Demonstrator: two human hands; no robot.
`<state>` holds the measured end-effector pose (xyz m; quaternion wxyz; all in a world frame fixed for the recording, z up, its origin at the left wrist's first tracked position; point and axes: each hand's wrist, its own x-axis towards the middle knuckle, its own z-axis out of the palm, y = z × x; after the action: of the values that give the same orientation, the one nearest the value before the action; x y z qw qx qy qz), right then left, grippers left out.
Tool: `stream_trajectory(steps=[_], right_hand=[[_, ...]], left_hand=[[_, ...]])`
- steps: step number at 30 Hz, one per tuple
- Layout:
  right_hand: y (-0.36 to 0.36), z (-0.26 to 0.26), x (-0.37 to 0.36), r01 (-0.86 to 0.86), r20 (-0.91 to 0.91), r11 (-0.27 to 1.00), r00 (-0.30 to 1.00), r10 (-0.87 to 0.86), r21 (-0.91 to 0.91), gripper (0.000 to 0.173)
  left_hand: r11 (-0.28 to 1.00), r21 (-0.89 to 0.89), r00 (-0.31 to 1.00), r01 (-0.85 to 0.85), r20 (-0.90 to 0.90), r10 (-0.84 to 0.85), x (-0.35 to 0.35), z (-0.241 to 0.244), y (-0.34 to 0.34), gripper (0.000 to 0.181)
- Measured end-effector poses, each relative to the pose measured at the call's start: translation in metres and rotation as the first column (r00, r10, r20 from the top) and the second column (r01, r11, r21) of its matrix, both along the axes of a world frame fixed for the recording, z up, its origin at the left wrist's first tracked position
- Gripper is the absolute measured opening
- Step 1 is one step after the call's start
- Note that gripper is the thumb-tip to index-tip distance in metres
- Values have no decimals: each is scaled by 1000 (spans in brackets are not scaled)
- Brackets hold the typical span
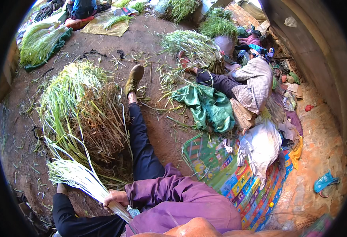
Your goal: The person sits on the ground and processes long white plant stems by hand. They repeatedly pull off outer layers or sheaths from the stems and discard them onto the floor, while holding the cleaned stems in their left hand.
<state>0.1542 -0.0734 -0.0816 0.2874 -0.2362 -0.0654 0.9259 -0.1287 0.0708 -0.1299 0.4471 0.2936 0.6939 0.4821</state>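
My right hand (115,198), in a purple sleeve, is closed around a bundle of long pale plant stems (75,177). The bundle slants from the upper left down to my shirt, its white stalks fanned out towards the large heap. My left hand is out of view. Beyond the bundle, between my spread legs, stands the heap of long green-and-white leafy stalks (64,91), with brown, dry stalks (102,124) on its right side. A small light-blue piece (133,211) shows beside the lower stalks, against my clothing; I cannot tell what it is.
A person in a checked shirt (255,83) sits at right beside a green sack (209,106) and more stalks (194,47). A colourful play mat (235,189) bears a white cloth (260,148). More green bundles (43,44) and another person (83,9) are at the far left. A wall (324,53) rises at right.
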Motion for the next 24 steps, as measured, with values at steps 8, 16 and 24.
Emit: stream_trajectory(steps=[8, 16, 24], right_hand=[[5, -11, 2, -44, 80, 999, 996, 46, -17, 21], [5, -17, -5, -193, 184, 980, 966, 182, 43, 22], [12, 8, -9, -268, 298, 917, 938, 178, 294, 39]], left_hand=[[996, -41, 996, -75, -57, 73, -28, -12, -31, 22], [919, -142, 779, -367, -588, 220, -85, 97, -334, 20], [858, -151, 869, 491, 16, -495, 113, 92, -226, 24]])
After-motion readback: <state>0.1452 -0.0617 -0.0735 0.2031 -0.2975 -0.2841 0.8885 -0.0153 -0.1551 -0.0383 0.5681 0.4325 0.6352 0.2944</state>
